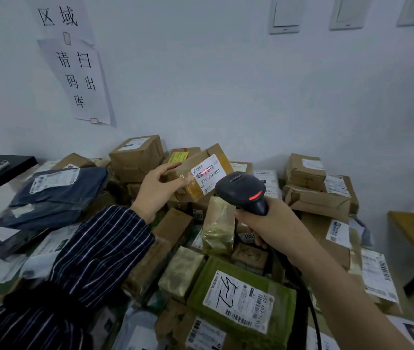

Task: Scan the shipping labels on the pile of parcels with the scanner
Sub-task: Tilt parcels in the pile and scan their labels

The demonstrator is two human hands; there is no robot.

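You are scanning now: above the pile (pixel 241 294) your left hand (pixel 155 188) pinches a small box (pixel 198 157) by its end, your right hand (pixel 269 223) wraps round the scanner (pixel 243 190), and its red line (pixel 204 171) sits on the label (pixel 212 179), so next I think you put this box aside and pick another.

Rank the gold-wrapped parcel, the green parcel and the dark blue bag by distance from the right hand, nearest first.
1. Gold-wrapped parcel, just left of the right hand.
2. Green parcel, below it, toward the camera.
3. Dark blue bag, far left of the pile.
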